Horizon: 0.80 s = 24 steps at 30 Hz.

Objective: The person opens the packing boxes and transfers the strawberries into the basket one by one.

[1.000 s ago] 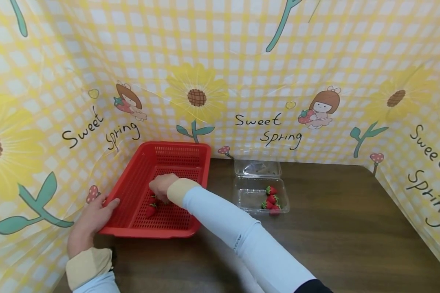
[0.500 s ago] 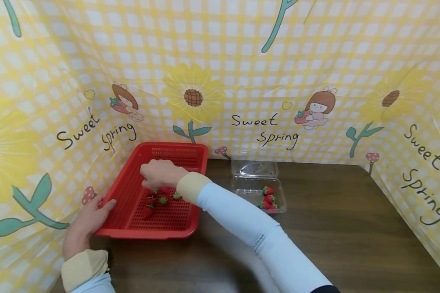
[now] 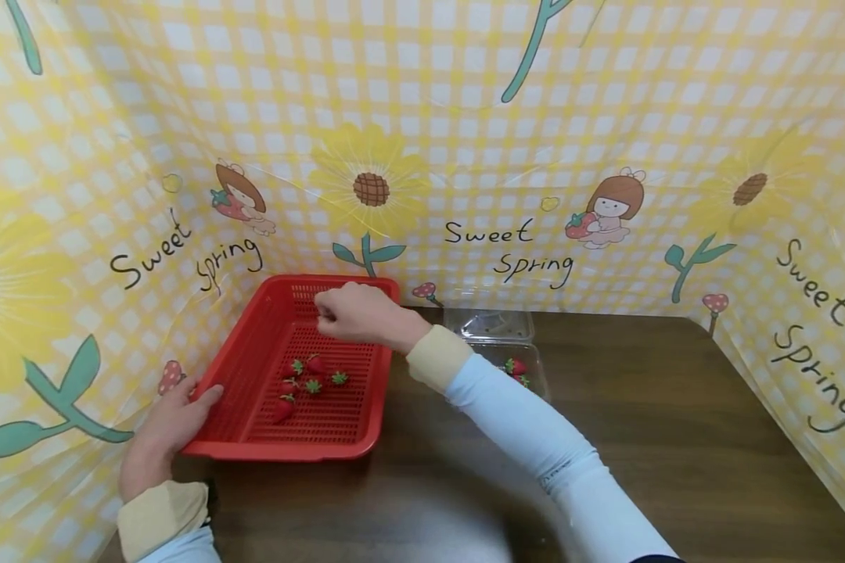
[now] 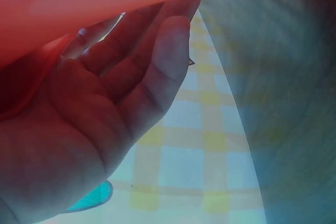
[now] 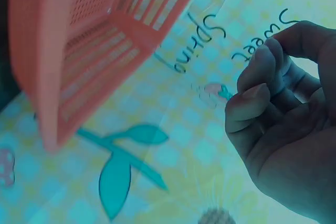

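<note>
Basket: rectangular red plastic basket w/ slotted walls & floor, on L side of dark brown wood-grain table, far edge by the backdrop.
Berries in basket: six small red strawberries w/ green leafy tops, loose on floor, mid to near-L part; some lie close tog., one nearest the front. A couple show mostly leaves.
L hand: bare left hand grips basket's L rim nr front corner; thumb over rim, fingers outside, under it. L wrist view has red plastic crossing the palm.
R hand: bare right hand above basket's far R part, apart from it & from berries; fingers loosely bent & relaxed, nothing seen in it. R wrist view agrees: bskt well off to one side.
Box: clear plastic clamshell box, R of basket, not touching; its transparent lid half lies back toward backdrop.
Berries in box: two red strawberries visible at R side; rest of box hidden behind arm.
Arms: light blue sleeves w/ beige cuffs; R one passes in front of box.
Backdrop: yellow-&-white checked cloth, sunflowers, cartoon figs w/ strawberries, "Sweet Spring" lettering.
</note>
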Motion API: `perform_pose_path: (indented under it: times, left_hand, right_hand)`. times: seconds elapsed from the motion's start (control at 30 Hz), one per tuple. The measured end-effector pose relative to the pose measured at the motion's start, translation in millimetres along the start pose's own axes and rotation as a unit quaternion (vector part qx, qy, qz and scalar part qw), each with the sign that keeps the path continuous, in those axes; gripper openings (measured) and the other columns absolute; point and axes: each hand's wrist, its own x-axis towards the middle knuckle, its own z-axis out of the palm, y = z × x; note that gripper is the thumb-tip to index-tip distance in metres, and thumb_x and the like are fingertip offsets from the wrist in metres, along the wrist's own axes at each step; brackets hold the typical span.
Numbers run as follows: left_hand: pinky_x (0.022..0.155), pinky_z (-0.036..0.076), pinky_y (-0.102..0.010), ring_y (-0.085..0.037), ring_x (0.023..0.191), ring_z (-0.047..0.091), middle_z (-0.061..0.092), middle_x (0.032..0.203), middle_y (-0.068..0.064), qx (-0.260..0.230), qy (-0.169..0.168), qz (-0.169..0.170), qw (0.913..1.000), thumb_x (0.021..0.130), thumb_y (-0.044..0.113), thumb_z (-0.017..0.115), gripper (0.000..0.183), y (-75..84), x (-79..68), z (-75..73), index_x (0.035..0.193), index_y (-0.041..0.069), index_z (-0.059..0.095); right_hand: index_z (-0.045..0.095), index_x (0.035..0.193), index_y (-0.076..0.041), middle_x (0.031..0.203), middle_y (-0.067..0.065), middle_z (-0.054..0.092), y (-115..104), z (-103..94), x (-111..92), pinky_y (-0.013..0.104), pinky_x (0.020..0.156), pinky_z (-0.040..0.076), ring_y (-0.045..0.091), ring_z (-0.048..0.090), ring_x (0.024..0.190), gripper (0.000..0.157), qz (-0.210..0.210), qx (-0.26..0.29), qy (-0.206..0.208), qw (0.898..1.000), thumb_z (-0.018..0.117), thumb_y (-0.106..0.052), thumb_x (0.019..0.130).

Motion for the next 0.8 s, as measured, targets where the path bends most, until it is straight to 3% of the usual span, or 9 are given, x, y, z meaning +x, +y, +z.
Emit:
perform_pose_path:
  times: [0.27, 0.43, 0.63, 0.8]
  left_hand:
    - [0.067, 0.052, -0.031, -0.018, 0.081, 0.066, 0.059, 0.122, -0.028, -0.001, 0.002, -0.003, 1.0, 0.1, 0.053, 0.041, 0.072, 1.5, -0.5, -0.1, 0.151, 0.003, 0.028]
    - [0.068, 0.053, -0.032, -0.019, 0.082, 0.067, 0.058, 0.123, -0.028, -0.012, -0.004, -0.004, 0.9999, 0.1, 0.052, 0.041, 0.072, 3.0, -2.7, -0.3, 0.151, 0.003, 0.027]
    - [0.068, 0.052, -0.031, -0.022, 0.088, 0.064, 0.057, 0.125, -0.027, -0.007, 0.001, 0.001, 1.0, 0.099, 0.055, 0.042, 0.074, 4.5, -4.4, 1.2, 0.151, 0.003, 0.028]
    - [0.069, 0.054, -0.032, -0.022, 0.086, 0.066, 0.057, 0.126, -0.027, -0.018, -0.003, -0.001, 0.9998, 0.099, 0.053, 0.043, 0.073, 3.3, -4.1, 2.5, 0.152, 0.004, 0.027]
  right_hand:
    - [0.046, 0.076, -0.019, 0.064, -0.006, 0.041, 28.2, -19.1, -42.0, 0.022, 0.052, 0.026, 0.007, 0.031, 0.054, 0.022, 0.018, -0.025, 0.039, 0.999, 0.048, -0.018, 0.097]
    - [0.046, 0.072, -0.018, 0.06, -0.005, 0.041, 47.3, -21.1, -62.8, 0.021, 0.052, 0.031, 0.007, 0.037, 0.053, 0.023, 0.022, -0.044, 0.053, 0.997, 0.052, -0.017, 0.094]
    - [0.05, 0.072, -0.017, 0.06, -0.006, 0.043, 72.8, -13.7, -88.2, 0.021, 0.052, 0.035, 0.008, 0.041, 0.053, 0.024, 0.039, -0.065, 0.022, 0.997, 0.058, -0.018, 0.095]
    - [0.049, 0.07, -0.017, 0.058, -0.007, 0.039, 92.6, -1.4, -112.7, 0.023, 0.049, 0.031, 0.008, 0.036, 0.051, 0.026, 0.07, -0.076, -0.022, 0.994, 0.058, -0.018, 0.095]
